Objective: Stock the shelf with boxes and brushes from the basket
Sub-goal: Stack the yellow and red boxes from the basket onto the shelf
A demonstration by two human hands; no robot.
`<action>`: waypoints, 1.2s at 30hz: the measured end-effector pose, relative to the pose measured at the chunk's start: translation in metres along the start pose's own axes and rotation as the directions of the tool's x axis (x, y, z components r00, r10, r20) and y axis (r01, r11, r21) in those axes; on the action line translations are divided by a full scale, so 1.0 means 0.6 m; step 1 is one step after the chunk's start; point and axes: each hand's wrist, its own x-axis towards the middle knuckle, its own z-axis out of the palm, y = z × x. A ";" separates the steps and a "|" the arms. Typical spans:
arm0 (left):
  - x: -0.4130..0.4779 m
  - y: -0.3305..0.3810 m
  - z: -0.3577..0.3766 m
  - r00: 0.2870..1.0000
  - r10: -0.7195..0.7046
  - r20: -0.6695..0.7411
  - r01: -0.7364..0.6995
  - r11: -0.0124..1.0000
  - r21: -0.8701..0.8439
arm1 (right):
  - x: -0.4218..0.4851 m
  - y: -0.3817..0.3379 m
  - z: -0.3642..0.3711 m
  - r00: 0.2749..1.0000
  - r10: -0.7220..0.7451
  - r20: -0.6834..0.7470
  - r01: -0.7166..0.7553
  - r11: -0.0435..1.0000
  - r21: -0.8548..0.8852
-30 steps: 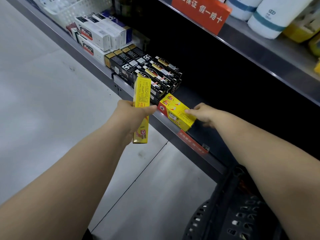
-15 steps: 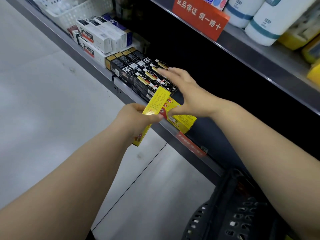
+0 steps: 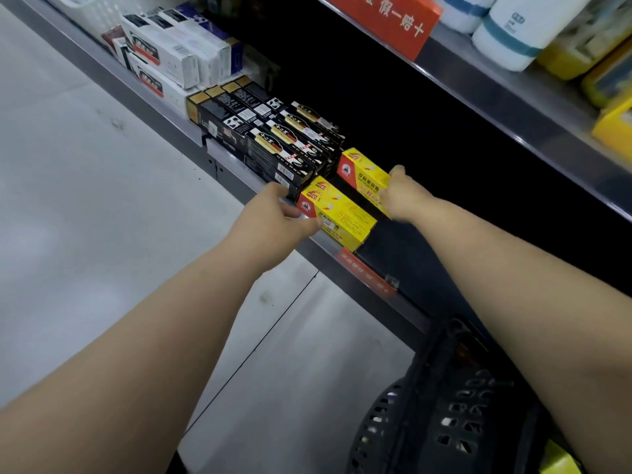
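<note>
- The black boxes (image 3: 290,145) lie stacked in rows on the shelf (image 3: 362,273), and every place below is given from them.
- The front yellow box (image 3: 337,213) lies flat on the shelf just to the right of the black boxes, at the shelf's front edge, with its red end turned towards them.
- The rear yellow box (image 3: 362,171) lies right of the black boxes too, deeper in, with its red end close to their right side.
- The left hand (image 3: 277,217) sits just in front of the black boxes at the shelf edge. Its thumb lies against the near side of the front yellow box and its fingers reach past that box's red end. Whether it truly grips the box I cannot tell.
- The right hand (image 3: 400,196) is farther right of the black boxes and covers the right-hand end of the rear yellow box. Its thumb hooks over the box's far edge, and it holds the box with its fingers hidden beneath.
- The white boxes (image 3: 171,53) are stacked to the left of the black boxes on the same shelf.
- The dark basket (image 3: 444,405) stands well to the lower right of the black boxes, below the shelf.
</note>
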 end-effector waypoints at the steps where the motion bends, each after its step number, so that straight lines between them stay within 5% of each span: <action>1: 0.000 0.001 0.003 1.000 0.009 0.013 -0.009 1.000 0.005 | 0.008 0.001 0.010 1.000 0.019 -0.011 -0.019 1.000 -0.018; 9: 0.003 0.007 0.021 0.993 0.059 0.101 -0.064 0.997 0.053 | 0.041 -0.006 0.072 0.986 -0.029 0.163 0.015 0.996 0.086; 15: -0.013 0.027 0.027 0.985 0.097 0.142 -0.105 0.993 0.053 | 0.019 -0.021 0.069 0.954 -0.055 0.295 0.068 0.997 -0.033; 21: -0.050 0.061 0.034 0.959 0.196 0.203 -0.205 0.978 0.027 | -0.052 -0.038 -0.041 0.927 -0.248 0.281 0.282 0.956 -0.084; 25: -0.099 0.092 0.055 0.894 0.319 0.315 -0.345 0.938 0.029 | -0.161 -0.004 -0.127 0.909 -0.340 0.242 0.328 0.940 0.089; 31: -0.177 0.133 0.109 0.768 0.492 0.409 -0.588 0.795 0.147 | -0.358 0.122 -0.192 0.957 -0.285 0.047 0.257 0.915 0.310; 36: -0.244 0.155 0.169 0.573 0.600 0.558 -0.765 0.637 0.100 | -0.509 0.231 -0.181 0.975 -0.212 -0.066 0.215 0.830 0.514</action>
